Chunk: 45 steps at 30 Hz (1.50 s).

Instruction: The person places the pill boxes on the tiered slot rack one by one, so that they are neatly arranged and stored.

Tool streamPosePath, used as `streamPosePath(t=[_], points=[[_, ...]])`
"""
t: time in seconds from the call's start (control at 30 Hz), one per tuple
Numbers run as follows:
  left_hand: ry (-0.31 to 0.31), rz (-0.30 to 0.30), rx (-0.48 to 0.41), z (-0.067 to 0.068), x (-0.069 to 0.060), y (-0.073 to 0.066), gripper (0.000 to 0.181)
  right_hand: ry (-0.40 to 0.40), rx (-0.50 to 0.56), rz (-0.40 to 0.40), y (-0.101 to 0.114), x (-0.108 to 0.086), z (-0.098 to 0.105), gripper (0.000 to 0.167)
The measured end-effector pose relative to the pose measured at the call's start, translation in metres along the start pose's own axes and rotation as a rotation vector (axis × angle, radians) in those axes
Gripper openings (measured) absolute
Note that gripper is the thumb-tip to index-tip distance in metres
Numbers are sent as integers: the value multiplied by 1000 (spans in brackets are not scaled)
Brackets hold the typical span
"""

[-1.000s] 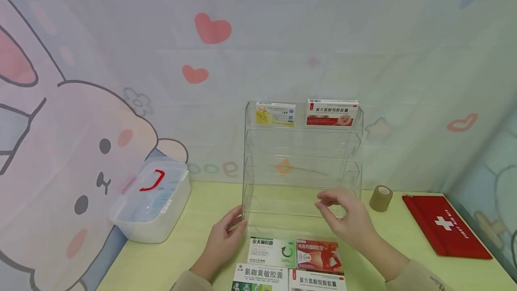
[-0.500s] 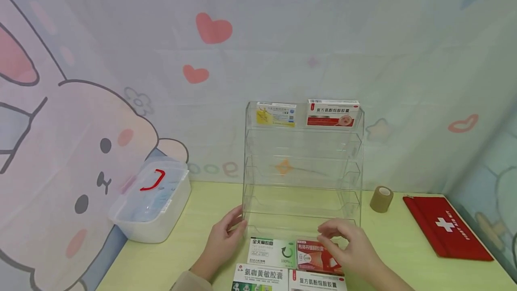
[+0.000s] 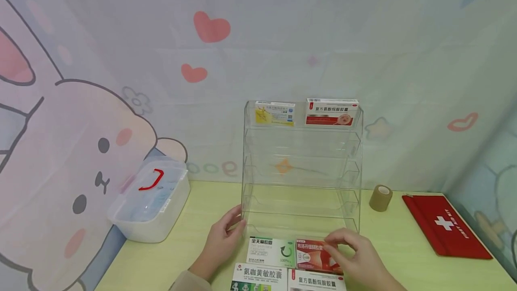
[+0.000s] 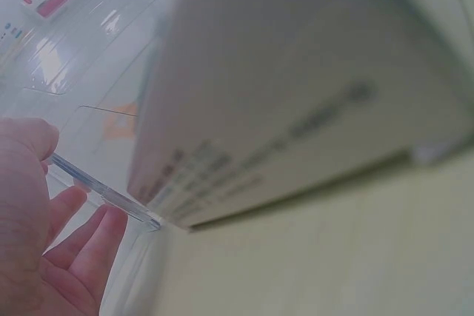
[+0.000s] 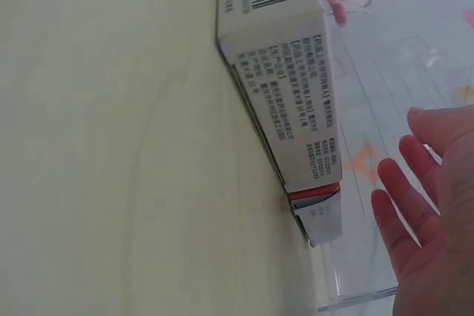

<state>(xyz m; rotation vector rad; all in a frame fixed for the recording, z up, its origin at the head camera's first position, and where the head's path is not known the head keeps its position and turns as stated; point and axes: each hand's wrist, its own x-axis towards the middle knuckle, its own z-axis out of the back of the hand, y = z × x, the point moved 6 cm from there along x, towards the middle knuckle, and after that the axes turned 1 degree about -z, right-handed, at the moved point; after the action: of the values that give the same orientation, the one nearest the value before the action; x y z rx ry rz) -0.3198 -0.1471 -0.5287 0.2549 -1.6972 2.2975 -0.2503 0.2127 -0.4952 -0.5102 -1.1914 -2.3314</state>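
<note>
A clear tiered rack [image 3: 300,214] stands upright on the table. My left hand [image 3: 220,241] grips its lower left side; in the left wrist view, the thumb and fingers of the hand [image 4: 37,234] lie on either side of the clear edge. Over the right part of a red medicine box [image 3: 308,257] is my right hand [image 3: 359,255], fingers curved and apart. The right wrist view shows this hand [image 5: 437,205] holding nothing beside boxes [image 5: 285,109]. Left of the red box lies a green-and-white box [image 3: 264,253]; two white boxes [image 3: 258,275] lie in front.
The rack's top tier holds a yellow-and-white box [image 3: 274,113] and a red-and-white box [image 3: 332,112]. A lidded white bin [image 3: 149,228] with a red handle is at left. A brown tape roll [image 3: 380,198] and a red first aid pouch [image 3: 446,230] lie at right.
My right hand has come down from in front of the rack's lower tiers to the red box. My left hand has stayed on the rack's side.
</note>
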Motion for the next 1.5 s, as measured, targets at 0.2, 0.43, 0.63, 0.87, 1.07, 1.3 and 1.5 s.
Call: streamPosePath(t=[0.2,0.43,0.63,0.87,1.07,1.3,1.5], points=[[1,-2,-5,0,-1,-1,52,-9,-16,-82,-11,-7,0,18],[7,5,-7,-1,-2,-2,52,12,-56,-123,-22,-16,1,24],[8,4,-10,-3,-3,1,51,33,-84,-95,-27,-22,3,30],[5,-2,-14,-1,-1,-1,52,116,-54,-101,-34,-22,-2,32],[-6,-9,-7,2,1,1,52,147,-43,-76,-31,-18,-4,30],[2,-7,-20,1,0,2,52,157,-106,-52,-27,-19,-3,31],[3,-15,-24,0,0,1,52,249,-111,-127,-29,-19,-3,33]])
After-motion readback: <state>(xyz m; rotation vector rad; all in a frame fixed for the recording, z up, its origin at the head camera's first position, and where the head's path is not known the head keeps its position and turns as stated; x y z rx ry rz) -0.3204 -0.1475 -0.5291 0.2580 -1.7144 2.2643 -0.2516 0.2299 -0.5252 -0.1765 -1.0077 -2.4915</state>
